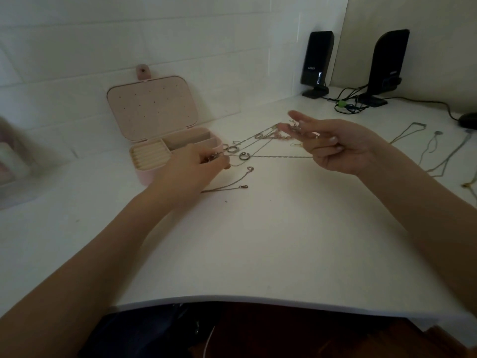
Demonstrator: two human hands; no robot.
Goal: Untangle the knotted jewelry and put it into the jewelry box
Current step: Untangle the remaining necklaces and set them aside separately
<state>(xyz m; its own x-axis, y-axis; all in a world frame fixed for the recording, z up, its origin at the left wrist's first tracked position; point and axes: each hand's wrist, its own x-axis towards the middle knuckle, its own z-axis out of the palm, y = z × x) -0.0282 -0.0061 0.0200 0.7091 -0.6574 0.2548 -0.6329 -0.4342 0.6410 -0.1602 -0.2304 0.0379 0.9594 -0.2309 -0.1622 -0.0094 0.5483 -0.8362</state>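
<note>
The untangling is under way and, as far as can be judged, nothing has gone into the jewelry box [144, 174] yet: its lid stands open at about 10 o'clock on the white worktop [258, 241], and the ring rolls and the rear compartments that show look bare. The left hand [196, 164], just right of the box, pinches one end of the knotted chains [260, 144] with curled fingertips, while the right hand [335, 146] at 2 o'clock is raised, fingers partly curled, gripping the other end, so several strands stretch taut between them. A few rings [244, 155] sit among the strands at 12 o'clock, and a separate chain with a clasp [227, 187] lies below. Other necklaces [438, 156] lie spread out at 3 o'clock, seemingly already freed but still to be boxed.
</note>
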